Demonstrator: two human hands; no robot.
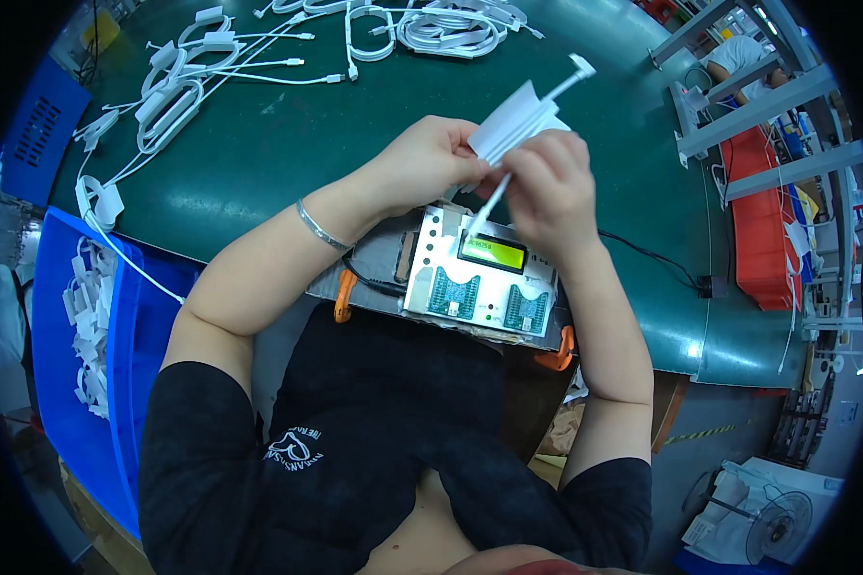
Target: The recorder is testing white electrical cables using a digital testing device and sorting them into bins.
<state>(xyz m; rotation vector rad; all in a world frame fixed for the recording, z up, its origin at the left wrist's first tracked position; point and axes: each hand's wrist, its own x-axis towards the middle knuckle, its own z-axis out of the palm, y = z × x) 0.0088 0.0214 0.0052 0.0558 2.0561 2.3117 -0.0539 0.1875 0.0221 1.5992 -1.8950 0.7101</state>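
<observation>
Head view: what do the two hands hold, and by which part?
A white cable bundle: the left hand pinches its lower end; the right hand is blurred there, its exact grip unclear.

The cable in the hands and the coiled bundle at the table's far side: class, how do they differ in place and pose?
The held cable is off the table, between the left hand and right hand; the coiled bundle lies on the green table.
The held cable slants, one connector end pointing up and right; the coiled bundle spreads in wide oval loops.
Both are white.
</observation>
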